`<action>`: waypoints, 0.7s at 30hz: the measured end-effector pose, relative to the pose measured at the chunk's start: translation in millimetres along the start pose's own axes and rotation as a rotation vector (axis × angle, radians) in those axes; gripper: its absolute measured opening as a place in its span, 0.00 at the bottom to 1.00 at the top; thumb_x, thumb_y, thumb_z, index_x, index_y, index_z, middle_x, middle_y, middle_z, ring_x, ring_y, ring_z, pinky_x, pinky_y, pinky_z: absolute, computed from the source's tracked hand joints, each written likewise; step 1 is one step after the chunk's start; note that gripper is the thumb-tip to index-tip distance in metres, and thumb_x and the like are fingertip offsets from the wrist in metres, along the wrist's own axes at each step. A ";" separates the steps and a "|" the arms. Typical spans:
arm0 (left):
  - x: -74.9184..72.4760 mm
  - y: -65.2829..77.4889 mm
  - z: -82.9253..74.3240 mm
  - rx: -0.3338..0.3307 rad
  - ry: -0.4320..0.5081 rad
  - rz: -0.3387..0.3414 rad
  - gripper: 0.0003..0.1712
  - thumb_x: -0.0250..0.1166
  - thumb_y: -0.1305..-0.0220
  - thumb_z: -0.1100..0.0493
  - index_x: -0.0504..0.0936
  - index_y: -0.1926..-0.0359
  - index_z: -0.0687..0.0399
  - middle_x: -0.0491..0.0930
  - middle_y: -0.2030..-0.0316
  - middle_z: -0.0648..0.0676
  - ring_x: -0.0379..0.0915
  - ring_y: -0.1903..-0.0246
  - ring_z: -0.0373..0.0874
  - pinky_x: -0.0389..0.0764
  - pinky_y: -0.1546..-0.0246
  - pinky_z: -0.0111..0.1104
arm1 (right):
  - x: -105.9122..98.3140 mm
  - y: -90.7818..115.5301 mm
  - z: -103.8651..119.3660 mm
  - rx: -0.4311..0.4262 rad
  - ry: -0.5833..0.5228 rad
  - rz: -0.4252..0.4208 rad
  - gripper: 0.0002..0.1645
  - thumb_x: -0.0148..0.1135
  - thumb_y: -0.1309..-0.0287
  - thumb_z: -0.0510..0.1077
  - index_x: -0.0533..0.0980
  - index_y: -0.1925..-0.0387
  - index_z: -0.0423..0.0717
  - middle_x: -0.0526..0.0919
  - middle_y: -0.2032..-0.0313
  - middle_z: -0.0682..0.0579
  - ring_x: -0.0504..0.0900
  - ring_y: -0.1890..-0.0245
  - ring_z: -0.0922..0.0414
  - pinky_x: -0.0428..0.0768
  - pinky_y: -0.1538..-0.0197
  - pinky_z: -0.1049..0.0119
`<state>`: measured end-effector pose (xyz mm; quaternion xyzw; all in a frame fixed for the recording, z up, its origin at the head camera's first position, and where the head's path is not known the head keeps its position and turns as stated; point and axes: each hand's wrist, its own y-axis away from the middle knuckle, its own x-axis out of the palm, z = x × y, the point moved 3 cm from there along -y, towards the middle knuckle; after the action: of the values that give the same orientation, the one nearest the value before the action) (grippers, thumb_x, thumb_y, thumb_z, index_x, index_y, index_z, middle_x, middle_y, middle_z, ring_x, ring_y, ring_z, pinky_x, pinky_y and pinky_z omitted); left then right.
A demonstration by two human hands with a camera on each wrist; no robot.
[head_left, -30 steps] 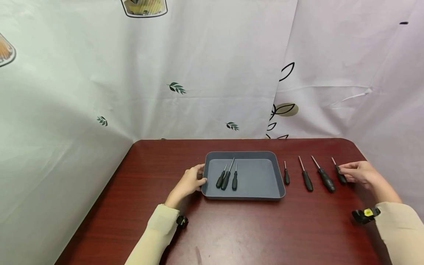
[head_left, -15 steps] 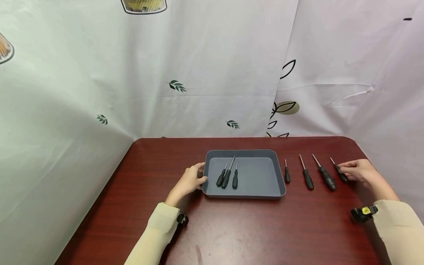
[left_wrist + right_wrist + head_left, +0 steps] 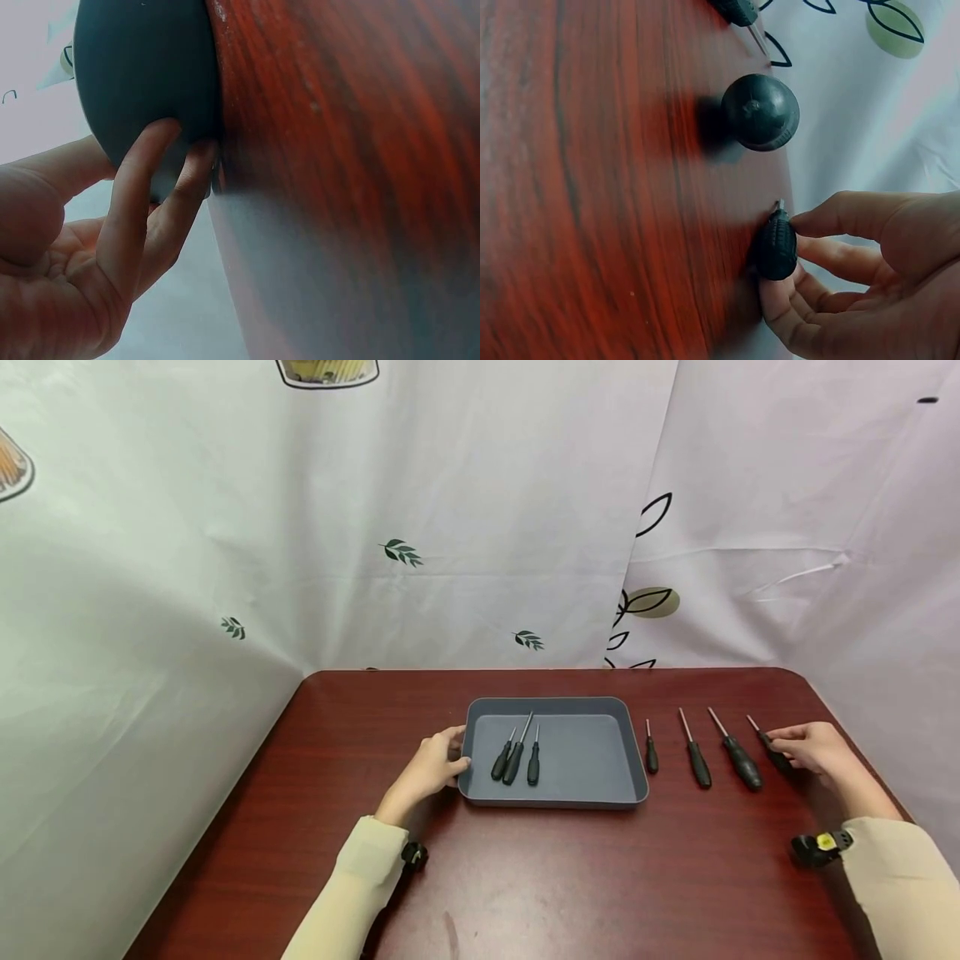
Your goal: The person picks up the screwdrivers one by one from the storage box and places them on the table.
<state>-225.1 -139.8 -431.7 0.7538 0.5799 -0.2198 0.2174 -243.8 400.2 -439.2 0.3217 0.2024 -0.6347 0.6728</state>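
"L hand (image 3: 426, 768)?"
"Mid-frame, gripping L side of tray (image 3: 585, 760); 3 small screwdrivers (image 3: 512, 767) inside."
"& R hand (image 3: 821, 756)?"
"Far R of frame, pinching black screwdriver (image 3: 778, 251) by its handle, nr table (image 3: 600, 877) edge. 3 other screwdrivers (image 3: 742, 766) lie btwn it & tray."

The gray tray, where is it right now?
In the head view, the gray tray sits on the table, just right of center, with the left hand at its left edge and a small screwdriver lying beside its right edge.
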 end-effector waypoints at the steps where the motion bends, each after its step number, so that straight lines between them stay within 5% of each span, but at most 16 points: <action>1: 0.2 -0.3 0.0 -0.001 0.001 0.000 0.33 0.60 0.40 0.69 0.61 0.35 0.62 0.76 0.55 0.65 0.78 0.64 0.49 0.81 0.81 0.33 | 0.5 0.5 0.1 0.005 0.009 -0.006 0.24 0.53 0.42 0.38 0.68 0.51 0.18 0.79 0.63 0.33 0.75 0.77 0.64 0.79 0.75 0.67; 21: -0.1 -0.6 0.8 -0.004 0.018 0.011 0.33 0.60 0.40 0.69 0.60 0.34 0.62 0.75 0.54 0.65 0.78 0.63 0.51 0.81 0.80 0.33 | -0.7 3.7 -1.7 0.015 -0.064 -0.037 0.29 0.52 0.38 0.43 0.66 0.50 0.16 0.79 0.72 0.55 0.75 0.77 0.67 0.81 0.73 0.68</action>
<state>-225.8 -140.2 -432.3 0.7584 0.5782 -0.2106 0.2150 -240.0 401.8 -439.4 0.3025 0.1819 -0.6587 0.6645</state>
